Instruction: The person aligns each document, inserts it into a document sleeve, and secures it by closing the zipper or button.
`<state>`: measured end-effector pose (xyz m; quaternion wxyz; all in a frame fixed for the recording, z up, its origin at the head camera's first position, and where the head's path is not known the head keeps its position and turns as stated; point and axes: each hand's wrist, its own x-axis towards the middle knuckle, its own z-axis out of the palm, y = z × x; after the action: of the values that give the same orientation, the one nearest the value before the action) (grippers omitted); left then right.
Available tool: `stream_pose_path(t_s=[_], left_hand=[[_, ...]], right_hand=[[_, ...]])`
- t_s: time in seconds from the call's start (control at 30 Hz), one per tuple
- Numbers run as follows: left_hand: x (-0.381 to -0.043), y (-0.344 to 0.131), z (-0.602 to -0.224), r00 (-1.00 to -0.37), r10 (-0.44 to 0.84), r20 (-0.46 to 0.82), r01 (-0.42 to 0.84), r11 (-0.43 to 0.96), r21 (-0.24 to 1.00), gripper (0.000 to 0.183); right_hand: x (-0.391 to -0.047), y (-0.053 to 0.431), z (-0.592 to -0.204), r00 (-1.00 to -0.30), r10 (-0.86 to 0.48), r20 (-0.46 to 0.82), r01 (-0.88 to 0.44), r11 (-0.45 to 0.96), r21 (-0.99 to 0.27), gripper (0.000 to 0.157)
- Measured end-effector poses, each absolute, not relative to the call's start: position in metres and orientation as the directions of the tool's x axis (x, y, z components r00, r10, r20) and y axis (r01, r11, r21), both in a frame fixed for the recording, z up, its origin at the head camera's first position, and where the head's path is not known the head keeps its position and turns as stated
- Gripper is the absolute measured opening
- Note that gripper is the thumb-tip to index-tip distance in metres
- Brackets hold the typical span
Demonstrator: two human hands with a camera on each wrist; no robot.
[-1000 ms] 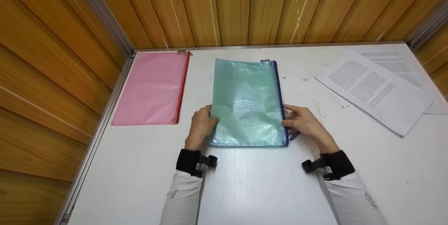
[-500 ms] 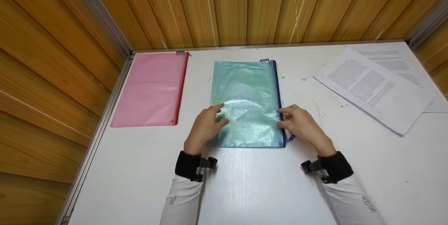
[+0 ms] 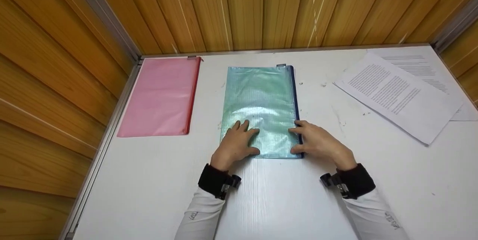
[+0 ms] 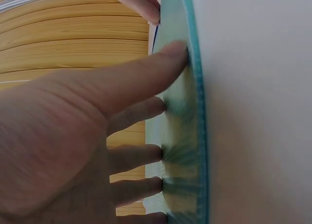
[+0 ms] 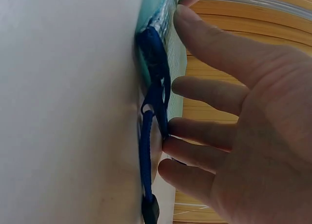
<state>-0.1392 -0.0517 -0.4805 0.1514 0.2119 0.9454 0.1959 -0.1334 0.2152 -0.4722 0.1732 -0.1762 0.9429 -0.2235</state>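
A translucent green zip folder with a dark blue zipper along its right side lies flat on the white table. My left hand rests spread on its lower left part; in the left wrist view the fingertips touch the folder's surface. At the zipper edge is my right hand, its fingers spread and loosely bent over the lower right corner. In the right wrist view a blue zipper pull cord hangs beside those fingers, not gripped.
A pink zip folder with a red zipper lies at the back left. Two printed paper sheets overlap at the back right. Wooden panel walls stand behind the table and on its left.
Both hands let go of the green folder's sides. The left hand moved right onto its surface; the right hand shifted slightly down along the zipper. The folder now lies flat.
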Motion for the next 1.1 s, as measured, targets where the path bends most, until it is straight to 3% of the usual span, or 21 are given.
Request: stream_pose_path(t_s=[0.27,0.57,0.77,1.1], left_hand=[[-0.141,-0.056,-0.482,-0.875,0.437,-0.207,0.323,0.846,0.423,0.065],[-0.143,-0.059,-0.483,-0.881,0.436,-0.184,0.331,0.846,0.418,0.065],[-0.143,-0.058,-0.482,-0.882,0.434,-0.182,0.327,0.844,0.426,0.064],[-0.141,-0.057,-0.481,-0.887,0.424,-0.183,0.318,0.848,0.424,0.065]], right_hand=[[-0.13,0.208,-0.475,-0.873,-0.428,-0.235,-0.291,0.843,-0.452,0.063],[-0.133,0.221,-0.474,-0.865,-0.425,-0.267,-0.238,0.816,-0.527,0.068],[-0.138,0.253,-0.476,-0.911,-0.341,-0.232,-0.16,0.811,-0.562,0.061],[-0.155,0.328,-0.469,-0.96,-0.147,-0.238,-0.014,0.875,-0.484,0.072]])
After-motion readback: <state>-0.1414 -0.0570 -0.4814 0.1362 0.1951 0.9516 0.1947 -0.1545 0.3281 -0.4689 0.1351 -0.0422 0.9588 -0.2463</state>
